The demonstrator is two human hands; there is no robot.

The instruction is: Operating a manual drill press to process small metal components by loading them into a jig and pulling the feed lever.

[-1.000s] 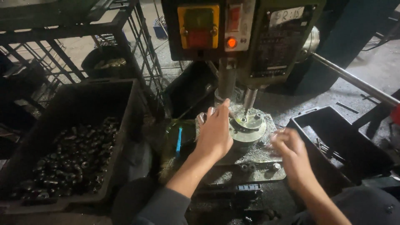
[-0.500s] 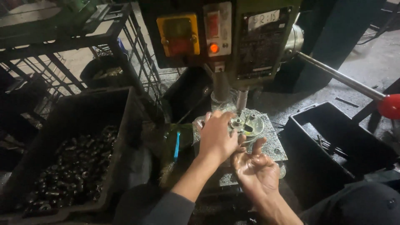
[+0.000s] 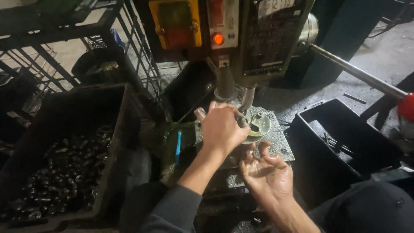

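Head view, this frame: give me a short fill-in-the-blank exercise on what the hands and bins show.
1. The left hand rests on the round ____ fixture under the drill spindle.
2. The right hand is turned palm ____.
3. The bin full of small dark parts lies on the person's ____ side.

Missing words: metal; up; left

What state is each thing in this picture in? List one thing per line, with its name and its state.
left hand: palm down, fingers on the round fixture
right hand: palm up, open, just below the fixture
round fixture: on the drill table, under the spindle
red indicator light: lit
left crate: partly full of small dark metal parts
right crate: nearly bare, a few pieces inside
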